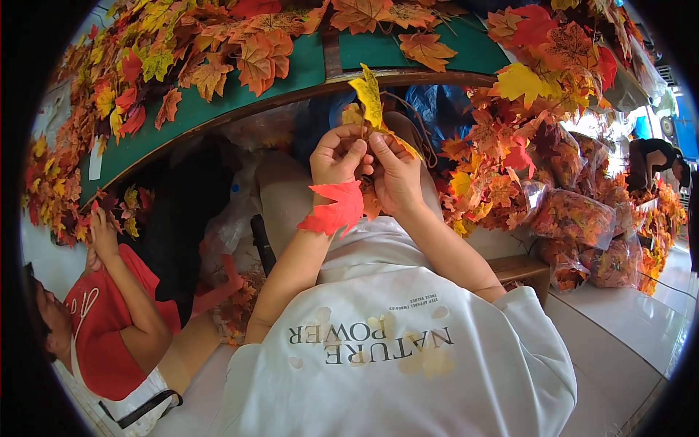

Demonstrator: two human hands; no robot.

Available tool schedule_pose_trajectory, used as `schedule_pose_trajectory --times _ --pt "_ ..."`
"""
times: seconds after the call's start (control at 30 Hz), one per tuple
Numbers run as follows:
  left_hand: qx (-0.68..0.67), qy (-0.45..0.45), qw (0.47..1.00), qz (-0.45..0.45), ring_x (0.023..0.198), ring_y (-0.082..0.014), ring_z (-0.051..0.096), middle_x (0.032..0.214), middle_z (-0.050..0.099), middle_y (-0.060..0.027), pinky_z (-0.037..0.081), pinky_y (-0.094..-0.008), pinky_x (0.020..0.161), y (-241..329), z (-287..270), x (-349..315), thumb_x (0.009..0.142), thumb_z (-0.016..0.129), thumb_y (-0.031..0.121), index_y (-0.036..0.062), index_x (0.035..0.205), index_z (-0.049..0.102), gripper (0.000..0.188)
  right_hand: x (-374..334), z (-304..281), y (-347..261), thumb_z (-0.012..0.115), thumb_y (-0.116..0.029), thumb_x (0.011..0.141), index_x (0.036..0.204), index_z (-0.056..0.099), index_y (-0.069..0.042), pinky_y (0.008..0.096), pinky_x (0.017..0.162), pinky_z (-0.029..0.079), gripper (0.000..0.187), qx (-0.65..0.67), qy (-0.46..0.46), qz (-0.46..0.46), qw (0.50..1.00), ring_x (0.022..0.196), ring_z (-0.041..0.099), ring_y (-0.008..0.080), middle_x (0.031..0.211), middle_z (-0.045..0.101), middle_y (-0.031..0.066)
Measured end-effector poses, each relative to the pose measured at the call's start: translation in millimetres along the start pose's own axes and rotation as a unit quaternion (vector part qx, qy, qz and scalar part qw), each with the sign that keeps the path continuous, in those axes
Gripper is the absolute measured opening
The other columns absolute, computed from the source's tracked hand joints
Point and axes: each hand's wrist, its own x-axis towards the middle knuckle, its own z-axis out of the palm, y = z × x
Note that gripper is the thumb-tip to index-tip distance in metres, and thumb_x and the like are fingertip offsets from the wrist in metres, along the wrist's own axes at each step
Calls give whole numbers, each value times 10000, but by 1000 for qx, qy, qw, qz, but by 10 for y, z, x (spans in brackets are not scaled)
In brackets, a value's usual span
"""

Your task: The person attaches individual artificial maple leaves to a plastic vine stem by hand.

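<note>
In front of my lap, my left hand (337,156) and my right hand (395,171) are close together with the fingers pinched. Between them is an artificial leaf spray with yellow maple leaves (369,98) rising above the fingertips. My right thumb presses on a yellow leaf's base near the stem, and my left thumb and fingers pinch the stem side. A red artificial maple leaf (336,208) hangs over my left wrist, seemingly part of the same spray. The fingers hide where the stems meet.
A green-topped table (306,62) stands ahead, heaped with orange, red and yellow leaves (266,54). More leaves hang at its right, beside clear bags of leaves (575,218) on the floor. A co-worker in a red shirt (138,313) sits at left; another person (655,164) bends far right.
</note>
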Motion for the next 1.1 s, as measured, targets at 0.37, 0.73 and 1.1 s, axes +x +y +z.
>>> schedule_pose_trajectory --times 0.37,0.73,1.1 --pt "36 7 999 -35 596 -76 557 754 585 -22 481 -193 505 -58 -142 48 833 621 21 14 976 592 146 14 -173 -158 602 -108 877 958 579 23 246 653 498 155 -147 -63 66 985 737 591 133 836 609 65" --pt "40 15 999 -29 542 -34 463 710 553 15 339 -176 454 -90 -260 29 812 643 25 8 869 599 73 -62 362 -621 657 -175 726 1086 589 -88 413 973 407 377 -732 -175 -538 380 1071 541 262 1001 620 105" --pt "155 44 985 68 603 -46 511 799 565 -4 411 -179 535 -64 -127 -114 794 667 5 -6 857 599 93 293 -111 -77 588 -37 836 1092 582 22 249 686 484 263 -489 -115 -306 809 759 590 142 893 605 58"
